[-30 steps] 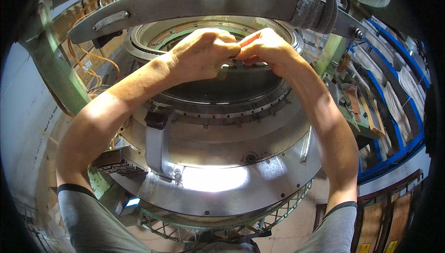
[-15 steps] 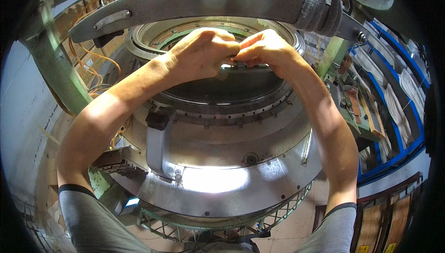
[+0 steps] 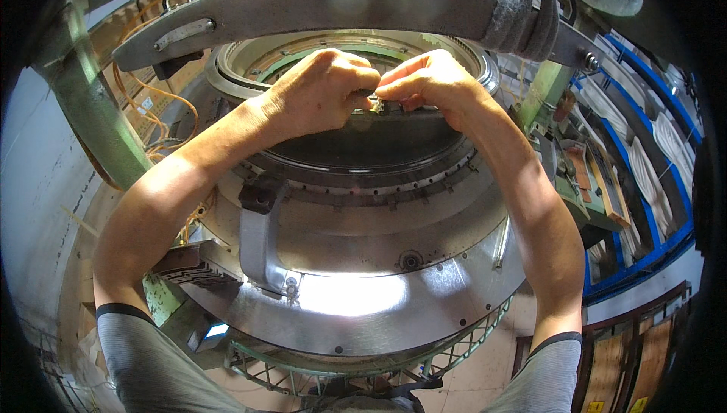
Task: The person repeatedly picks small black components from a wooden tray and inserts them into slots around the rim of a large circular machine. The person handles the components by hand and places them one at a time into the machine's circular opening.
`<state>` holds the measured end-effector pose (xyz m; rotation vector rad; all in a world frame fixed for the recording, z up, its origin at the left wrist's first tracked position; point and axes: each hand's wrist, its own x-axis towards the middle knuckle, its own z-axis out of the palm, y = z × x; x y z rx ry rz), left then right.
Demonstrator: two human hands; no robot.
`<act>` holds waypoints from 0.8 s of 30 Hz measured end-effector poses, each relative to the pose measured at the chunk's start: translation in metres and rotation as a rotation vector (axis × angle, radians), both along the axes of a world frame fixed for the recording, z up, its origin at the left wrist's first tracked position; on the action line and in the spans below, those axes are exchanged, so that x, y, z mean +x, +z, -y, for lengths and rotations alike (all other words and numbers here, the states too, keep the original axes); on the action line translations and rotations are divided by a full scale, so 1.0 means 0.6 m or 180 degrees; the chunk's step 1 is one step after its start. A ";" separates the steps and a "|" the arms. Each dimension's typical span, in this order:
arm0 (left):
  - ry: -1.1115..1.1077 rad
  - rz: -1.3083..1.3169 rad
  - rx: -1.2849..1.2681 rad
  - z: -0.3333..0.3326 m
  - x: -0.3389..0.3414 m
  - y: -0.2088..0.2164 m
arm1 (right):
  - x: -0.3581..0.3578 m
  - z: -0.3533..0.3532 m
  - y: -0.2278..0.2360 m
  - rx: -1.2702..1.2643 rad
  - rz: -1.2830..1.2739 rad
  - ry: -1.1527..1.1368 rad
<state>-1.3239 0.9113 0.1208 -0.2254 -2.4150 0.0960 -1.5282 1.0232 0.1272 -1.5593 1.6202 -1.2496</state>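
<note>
Both my arms reach forward to the upper edge of a dark metal cylinder (image 3: 356,144) at the centre of a large round machine. My left hand (image 3: 322,89) is closed with its fingers curled at that edge. Whatever it pinches is too small to make out. Close beside it, my right hand (image 3: 435,87) is closed too, thumb and fingertips brought together over the same spot. A small shiny bit shows between the fingertips of the two hands, but its kind cannot be told.
A curved grey metal beam (image 3: 326,6) spans above my hands, with grey cloth strap (image 3: 515,12) wrapped round its right part. A metal bracket (image 3: 261,235) rises from the machine's wide ring (image 3: 356,330). Green posts stand left and right. A blue rack (image 3: 644,224) holds white material at right.
My right hand has shifted slightly left, and the left hand a little left too. Their fingertips stay near the same place on the cylinder's edge.
</note>
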 end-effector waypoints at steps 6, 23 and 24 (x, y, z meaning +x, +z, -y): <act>-0.0034 -0.0033 0.0107 0.006 -0.007 -0.001 | 0.011 0.000 -0.005 -0.0224 -0.0349 -0.0138; 0.0127 -0.0379 0.1555 -0.036 0.005 0.008 | 0.099 -0.072 -0.058 -0.2363 -0.0351 -0.1455; 0.0313 -0.0456 0.1491 -0.042 0.001 0.009 | 0.101 -0.068 -0.056 -0.2401 -0.0154 -0.1207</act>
